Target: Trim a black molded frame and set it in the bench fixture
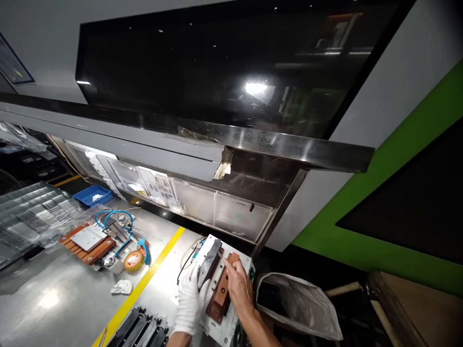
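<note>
A factory workstation: steel bench (54,294) with yellow line (144,282), jigs, posted instruction sheets (159,185), parts trays (32,207).

Dim scene; glare on dark panel (256,89); wide-angle edge distortion.

A steel bench (54,299) with a yellow stripe (144,282) carries a white fixture (238,262), tape roll (133,260), blue bin (93,195), black parts (139,330)

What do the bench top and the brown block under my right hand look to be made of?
Bench top: probably brushed steel, grey with soft glare. Brown block by the right hand: reddish-brown and matte, perhaps phenolic or copper; cannot tell which.
</note>
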### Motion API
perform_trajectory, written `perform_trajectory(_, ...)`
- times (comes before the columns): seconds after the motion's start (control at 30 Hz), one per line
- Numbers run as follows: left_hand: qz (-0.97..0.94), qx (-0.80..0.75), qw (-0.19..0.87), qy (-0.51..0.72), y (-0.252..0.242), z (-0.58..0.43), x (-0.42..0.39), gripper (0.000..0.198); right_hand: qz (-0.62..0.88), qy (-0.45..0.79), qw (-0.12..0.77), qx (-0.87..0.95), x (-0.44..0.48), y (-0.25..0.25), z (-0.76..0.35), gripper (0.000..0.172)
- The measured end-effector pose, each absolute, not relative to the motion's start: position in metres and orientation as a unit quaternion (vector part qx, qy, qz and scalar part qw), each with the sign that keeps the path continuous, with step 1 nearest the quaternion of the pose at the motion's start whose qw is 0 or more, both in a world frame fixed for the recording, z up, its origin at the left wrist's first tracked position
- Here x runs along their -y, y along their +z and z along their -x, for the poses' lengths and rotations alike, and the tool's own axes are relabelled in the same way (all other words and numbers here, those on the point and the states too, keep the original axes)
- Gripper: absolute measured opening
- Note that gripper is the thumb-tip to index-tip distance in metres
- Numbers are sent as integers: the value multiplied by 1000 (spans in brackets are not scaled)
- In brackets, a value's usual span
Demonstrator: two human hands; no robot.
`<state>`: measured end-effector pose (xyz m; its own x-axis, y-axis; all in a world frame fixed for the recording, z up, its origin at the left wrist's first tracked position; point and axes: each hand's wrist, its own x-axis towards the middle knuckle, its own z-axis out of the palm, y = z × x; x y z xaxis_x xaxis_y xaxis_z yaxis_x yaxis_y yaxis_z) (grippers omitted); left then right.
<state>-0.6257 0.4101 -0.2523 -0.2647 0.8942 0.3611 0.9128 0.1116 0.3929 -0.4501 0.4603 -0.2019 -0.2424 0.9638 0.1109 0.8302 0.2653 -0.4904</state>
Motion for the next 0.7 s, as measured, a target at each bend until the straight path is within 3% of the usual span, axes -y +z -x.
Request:
perform_trajectory(0.17, 697, 650, 167, -253, -287, 652, -378, 40, 558, 184, 144, 796, -427, -203, 468, 55)
perform_trajectory(0.37, 698, 660, 188, -204, -275, 645, -381, 36, 545, 170, 117, 813, -419, -193, 489, 50)
perform_trajectory(0.7, 719, 615, 192, -259, -299, 650, -389, 36, 528, 166, 96, 827, -424, -191, 490, 43)
